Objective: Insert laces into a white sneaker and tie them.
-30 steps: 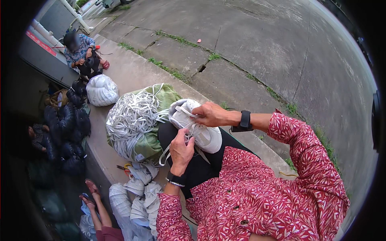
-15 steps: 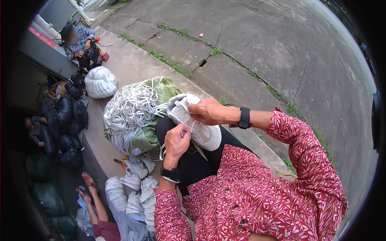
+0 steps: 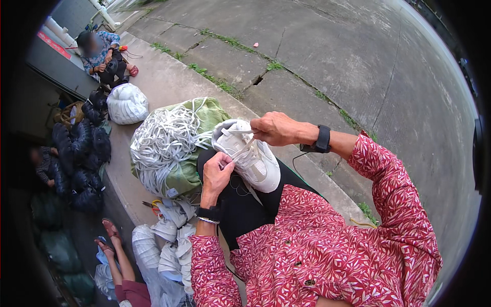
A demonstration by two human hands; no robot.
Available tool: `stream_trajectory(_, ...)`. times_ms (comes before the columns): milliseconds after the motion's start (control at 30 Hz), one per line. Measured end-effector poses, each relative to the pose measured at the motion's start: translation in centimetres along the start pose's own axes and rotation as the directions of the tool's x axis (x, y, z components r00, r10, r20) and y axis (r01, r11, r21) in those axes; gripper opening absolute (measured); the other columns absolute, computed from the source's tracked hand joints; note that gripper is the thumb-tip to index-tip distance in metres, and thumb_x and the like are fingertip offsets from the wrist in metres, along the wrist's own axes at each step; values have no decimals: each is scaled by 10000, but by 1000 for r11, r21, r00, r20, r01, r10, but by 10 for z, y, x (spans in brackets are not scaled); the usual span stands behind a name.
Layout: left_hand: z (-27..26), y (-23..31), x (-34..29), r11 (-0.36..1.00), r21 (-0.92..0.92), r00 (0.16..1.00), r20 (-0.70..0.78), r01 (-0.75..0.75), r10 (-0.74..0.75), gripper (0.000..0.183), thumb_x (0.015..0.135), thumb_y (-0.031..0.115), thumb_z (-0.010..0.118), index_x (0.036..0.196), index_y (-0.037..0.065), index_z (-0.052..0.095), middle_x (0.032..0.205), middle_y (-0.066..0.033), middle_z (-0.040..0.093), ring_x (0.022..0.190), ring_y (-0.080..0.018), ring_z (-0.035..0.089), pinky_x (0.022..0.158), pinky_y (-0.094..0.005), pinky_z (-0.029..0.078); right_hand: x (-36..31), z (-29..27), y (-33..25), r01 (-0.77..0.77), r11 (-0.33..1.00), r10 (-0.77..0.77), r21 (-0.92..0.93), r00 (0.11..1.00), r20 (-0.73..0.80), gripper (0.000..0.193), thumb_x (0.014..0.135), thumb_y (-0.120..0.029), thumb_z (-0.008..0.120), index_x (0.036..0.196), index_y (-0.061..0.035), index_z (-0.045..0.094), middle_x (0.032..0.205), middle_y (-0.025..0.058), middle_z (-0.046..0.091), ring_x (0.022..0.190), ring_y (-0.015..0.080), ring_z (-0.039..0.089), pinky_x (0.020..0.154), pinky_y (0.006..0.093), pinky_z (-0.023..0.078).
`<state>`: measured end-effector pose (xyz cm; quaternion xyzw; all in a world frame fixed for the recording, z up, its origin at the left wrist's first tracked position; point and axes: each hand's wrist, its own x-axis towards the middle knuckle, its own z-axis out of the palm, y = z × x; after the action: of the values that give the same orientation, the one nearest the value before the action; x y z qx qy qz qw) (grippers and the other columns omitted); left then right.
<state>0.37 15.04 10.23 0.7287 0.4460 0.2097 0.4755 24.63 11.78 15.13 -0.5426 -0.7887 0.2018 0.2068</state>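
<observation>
A white shoe [image 3: 261, 171] with a mesh toe rests across my lap, its toe pointing toward me. My right hand [image 3: 279, 129] is closed on one part of the white shoelace [image 3: 240, 131], holding it out to the right of the shoe's opening. On the shoe's left side my left hand [image 3: 217, 173] pinches another part of the lace, fingers pressed together. The lace crosses the upper between both hands. Beside the shoe, a big heap of loose white laces [image 3: 166, 135] lies on a green sack [image 3: 212, 110].
Stacked white shoe parts [image 3: 174, 215] and orange-handled snippers [image 3: 152, 204] lie at lower left. Farther off are a white bundle [image 3: 128, 104] and black bags [image 3: 82, 148]. A seated co-worker [image 3: 105, 56] handles something black. Another person's legs [image 3: 116, 250] stretch in at lower left.
My right hand has moved up and right, drawing the lace away from the shoe. My left hand has shifted slightly up and left, still pinching the lace.
</observation>
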Motion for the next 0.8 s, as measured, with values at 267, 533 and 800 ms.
stream_trajectory(267, 5, -2, -2, 994, 6, 989, -100, -113, 113, 51, 768, 44, 602, 774, 6, 568, 609, 11, 516, 518, -50, 470, 451, -198, 382, -7, -23, 14, -53, 996, 55, 77, 998, -24, 170, 810, -171, 599, 779, -13, 546, 604, 160, 529, 546, 306, 519, 510, 390, 372)
stream_trajectory(533, 18, 21, -4, 989, 28, 982, -114, -145, 147, 77, 753, 55, 620, 813, 9, 615, 608, -70, 586, 544, -130, 558, 542, -280, 449, -23, 16, -6, 190, 956, -172, 222, 980, -98, 171, 760, -45, 623, 929, -21, 622, 810, 132, 607, 712, 293, 599, 601, 375, 463)
stream_trajectory(800, 24, 24, -2, 988, 110, 976, -180, -107, 125, 93, 746, 77, 637, 809, 18, 604, 597, -88, 587, 534, -189, 579, 538, -320, 456, -17, 29, -15, 175, 984, -175, 12, 985, 3, 270, 701, -49, 642, 958, -51, 557, 820, 124, 603, 714, 322, 599, 554, 417, 442)
